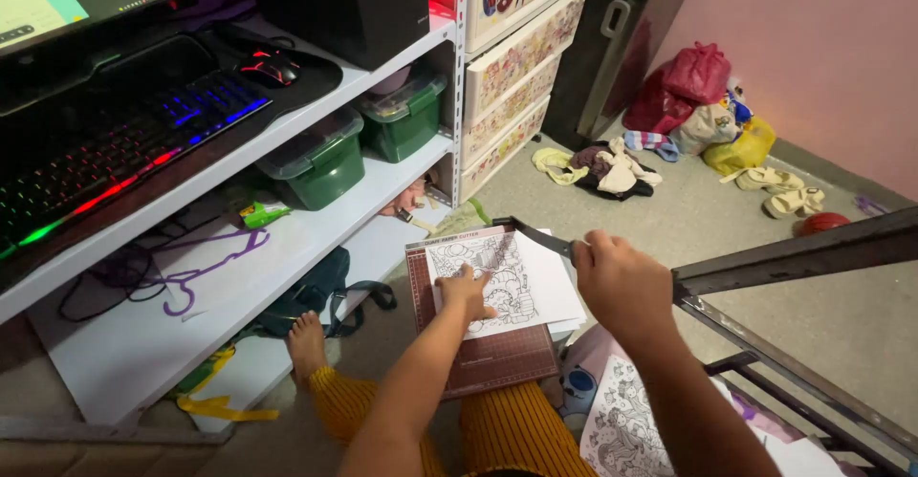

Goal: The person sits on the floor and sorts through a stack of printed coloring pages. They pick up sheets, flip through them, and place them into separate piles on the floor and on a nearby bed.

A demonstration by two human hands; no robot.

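Trimming a colouring sheet on a lap-held cutter.

Left hand (466,292) pressed flat, fingers spread, on the white line-drawn colouring sheet (505,281), pinning it to the dark red gridded paper-cutter board (497,355) resting on the knees. Sheet lying under and at 1 o'clock from that hand. Right hand (620,281) at 3 o'clock of the sheet, closed around the black cutter blade arm (537,236), raised at a slant above the sheet's far edge. Another printed colouring page (626,426) at 5 o'clock, beside the knee.
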